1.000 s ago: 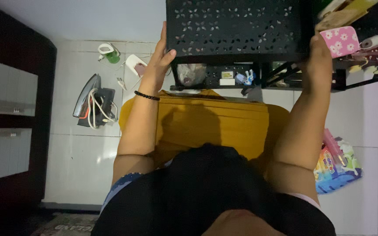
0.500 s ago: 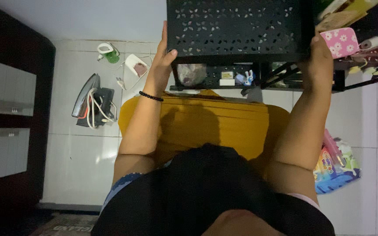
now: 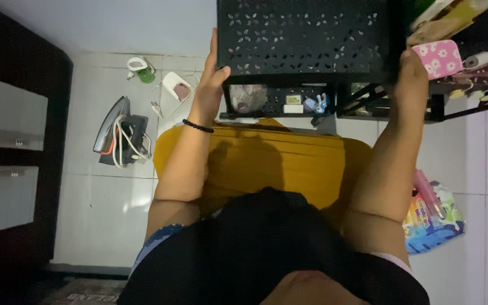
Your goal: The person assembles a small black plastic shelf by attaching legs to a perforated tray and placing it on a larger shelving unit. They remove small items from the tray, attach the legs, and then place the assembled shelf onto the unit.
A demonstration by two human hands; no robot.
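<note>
White floor tiles carry an iron wound in its cord, a green-and-white jug and a colourful packet, with a yellow cloth spread below the arms. At the top of the view a black perforated basket is held from both sides, above a black shelf rack of small items. The left hand lies flat along its left wall with the thumb on the front rim, while the right hand seems to close on its right corner, beside a pink flowered case.

Dim indoor light, soft focus.
White floor tiles glare faintly; the yellow skirt carries arm shadows; corners fall dark.
</note>
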